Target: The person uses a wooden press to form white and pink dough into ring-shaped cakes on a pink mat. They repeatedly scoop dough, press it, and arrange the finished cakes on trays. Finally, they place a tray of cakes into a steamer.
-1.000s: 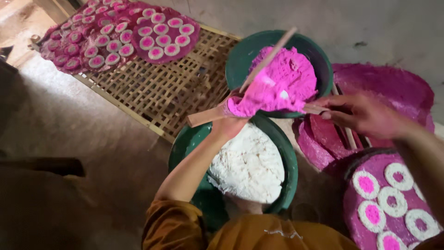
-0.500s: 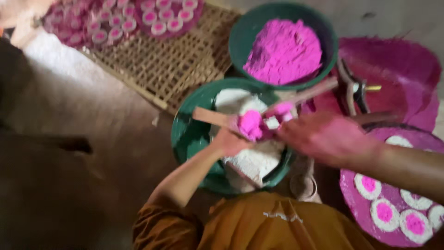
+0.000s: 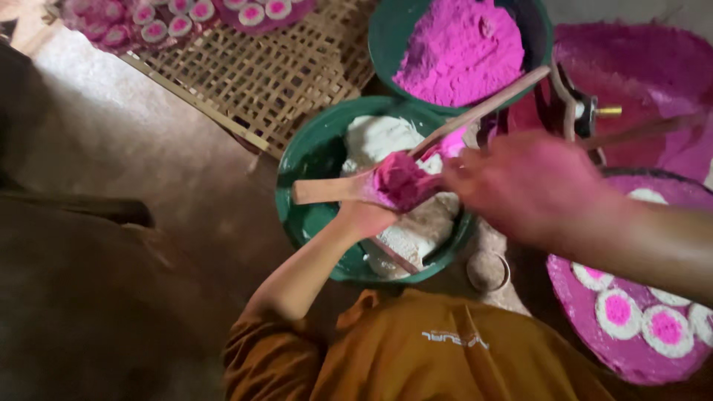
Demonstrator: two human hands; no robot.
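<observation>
Holding the wooden mould [image 3: 349, 187] level in the left hand [image 3: 364, 217] over the green bowl of white flour [image 3: 312, 160], press its pink filling [image 3: 401, 180] evenly with the right hand [image 3: 527, 186] (grip blurred, cannot tell), avoiding spills.

Left hand [image 3: 368, 219] gripping wooden mould [image 3: 349, 187], right hand [image 3: 527, 186] blurred, perhaps touching it
</observation>
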